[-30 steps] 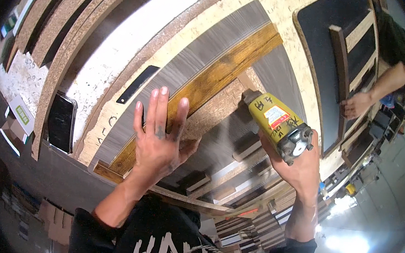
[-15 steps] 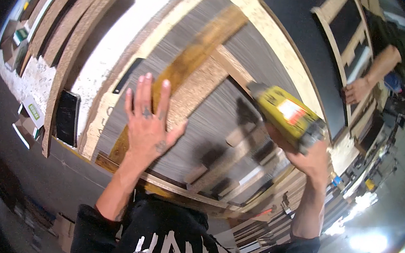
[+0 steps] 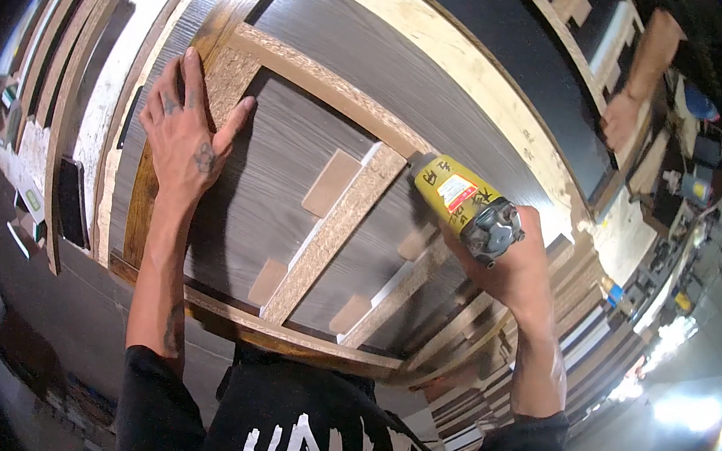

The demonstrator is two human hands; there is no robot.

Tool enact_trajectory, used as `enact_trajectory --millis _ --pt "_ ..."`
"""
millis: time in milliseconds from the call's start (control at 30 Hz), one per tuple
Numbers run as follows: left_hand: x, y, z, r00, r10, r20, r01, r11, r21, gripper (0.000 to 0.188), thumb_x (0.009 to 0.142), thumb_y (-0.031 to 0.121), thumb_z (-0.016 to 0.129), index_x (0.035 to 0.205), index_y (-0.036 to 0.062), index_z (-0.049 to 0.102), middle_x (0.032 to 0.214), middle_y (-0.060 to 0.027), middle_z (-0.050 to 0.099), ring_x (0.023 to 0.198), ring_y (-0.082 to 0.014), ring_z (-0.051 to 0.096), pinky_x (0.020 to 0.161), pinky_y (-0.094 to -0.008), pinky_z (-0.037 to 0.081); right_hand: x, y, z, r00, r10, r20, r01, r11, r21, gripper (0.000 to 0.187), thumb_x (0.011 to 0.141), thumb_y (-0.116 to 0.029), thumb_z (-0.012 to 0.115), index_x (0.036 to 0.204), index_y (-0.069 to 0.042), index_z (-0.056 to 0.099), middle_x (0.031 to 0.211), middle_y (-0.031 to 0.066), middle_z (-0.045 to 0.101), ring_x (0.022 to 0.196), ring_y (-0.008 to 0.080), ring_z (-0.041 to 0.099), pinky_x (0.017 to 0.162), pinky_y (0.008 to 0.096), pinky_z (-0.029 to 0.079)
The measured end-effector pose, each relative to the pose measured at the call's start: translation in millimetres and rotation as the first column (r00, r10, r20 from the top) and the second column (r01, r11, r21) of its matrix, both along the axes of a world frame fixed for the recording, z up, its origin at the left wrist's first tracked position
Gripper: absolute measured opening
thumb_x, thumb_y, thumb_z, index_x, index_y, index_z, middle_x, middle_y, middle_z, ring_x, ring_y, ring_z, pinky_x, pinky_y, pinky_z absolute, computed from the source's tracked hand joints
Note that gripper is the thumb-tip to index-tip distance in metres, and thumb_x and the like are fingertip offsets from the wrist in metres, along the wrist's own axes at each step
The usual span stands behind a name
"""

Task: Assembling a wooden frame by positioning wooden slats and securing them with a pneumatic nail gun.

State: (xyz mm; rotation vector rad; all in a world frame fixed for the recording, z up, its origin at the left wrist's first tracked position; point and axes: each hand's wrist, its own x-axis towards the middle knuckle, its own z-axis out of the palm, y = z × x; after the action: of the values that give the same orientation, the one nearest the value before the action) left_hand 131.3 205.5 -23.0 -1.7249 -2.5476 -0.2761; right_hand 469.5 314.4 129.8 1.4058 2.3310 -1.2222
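Note:
A grey wood-grain panel (image 3: 278, 144) lies in front of me, with a frame of particle-board strips on it. My left hand (image 3: 185, 139) lies spread at its left side, over the brown stained board (image 3: 224, 21) and an adjoining particle-board strip (image 3: 230, 82). In my right hand (image 3: 518, 267) is a yellow nail gun (image 3: 452, 186) with a dark cap. Its nose is at the far strip (image 3: 331, 88), close to where a crosspiece (image 3: 339, 228) meets it; actual contact is hard to make out. Small wood blocks (image 3: 331, 183) sit beside the crosspieces.
At the far right, another person's hand (image 3: 621, 120) rests by a black panel (image 3: 490, 55) with its own wood frame. Long strips (image 3: 69, 102) lean at the left near a dark phone-like slab (image 3: 75, 202). More strips (image 3: 530, 364) are stacked at the lower right.
The panel and its surroundings appear shifted left and turned in the view. The nail gun, blurred before, now shows sharply near the crosspiece's far end. My left hand appears farther left, still spread.

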Motion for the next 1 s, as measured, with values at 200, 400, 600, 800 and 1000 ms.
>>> enact_trajectory --millis 200,400,600,800,1000 --pt "2 -1 -2 1.000 -0.022 0.010 0.022 0.999 0.035 0.089 0.085 0.060 0.066 0.154 0.0159 0.031 0.145 -0.0169 0.039 0.133 -0.0358 0.036 0.110 -0.0583 0.028 -16 -1 -4 0.979 -0.044 0.197 0.048 0.999 -0.015 0.032 0.077 -0.023 0.082 0.102 -0.006 0.071 0.090 0.0125 0.069 0.081 0.0305 0.062 0.075 0.0378 0.049" --pt "0 -3 -3 0.999 -0.036 -0.013 0.036 0.998 0.052 0.090 0.084 0.059 0.068 0.154 0.0165 0.030 0.144 -0.0177 0.040 0.132 -0.0366 0.039 0.108 -0.0588 0.030 -6 -6 -18 0.972 0.104 0.211 -0.132 0.984 0.122 0.049 0.067 -0.016 0.077 0.113 -0.002 0.066 0.086 0.0203 0.069 0.077 0.0358 0.069 0.079 0.0391 0.053" --pt "2 -3 -4 0.999 -0.048 0.014 0.047 0.997 0.069 0.091 0.083 0.059 0.068 0.154 0.0158 0.031 0.144 -0.0181 0.041 0.130 -0.0373 0.040 0.106 -0.0569 0.031 -19 4 -5 0.964 -0.043 0.263 0.076 0.990 -0.117 0.054 0.066 -0.017 0.079 0.115 0.000 0.065 0.091 0.0222 0.068 0.088 0.0358 0.064 0.090 0.0411 0.048" --pt "0 -1 -2 0.999 -0.041 0.013 0.040 0.996 0.077 0.091 0.083 0.059 0.069 0.153 0.0143 0.033 0.143 -0.0181 0.042 0.130 -0.0371 0.040 0.108 -0.0573 0.030 -19 -6 -13 0.967 0.030 0.253 -0.048 0.997 0.067 0.056 0.064 -0.018 0.076 0.117 -0.001 0.065 0.096 0.0215 0.068 0.094 0.0343 0.061 0.093 0.0408 0.045" --pt "-2 -4 0 0.998 -0.049 0.035 0.046 0.995 0.091 0.090 0.082 0.057 0.071 0.152 0.0153 0.034 0.142 -0.0168 0.043 0.131 -0.0362 0.040 0.108 -0.0578 0.030 -28 1 -9 0.965 0.041 0.258 -0.030 0.998 -0.046 0.058 0.062 -0.020 0.077 0.115 0.000 0.065 0.093 0.0208 0.069 0.090 0.0358 0.062 0.089 0.0415 0.047"
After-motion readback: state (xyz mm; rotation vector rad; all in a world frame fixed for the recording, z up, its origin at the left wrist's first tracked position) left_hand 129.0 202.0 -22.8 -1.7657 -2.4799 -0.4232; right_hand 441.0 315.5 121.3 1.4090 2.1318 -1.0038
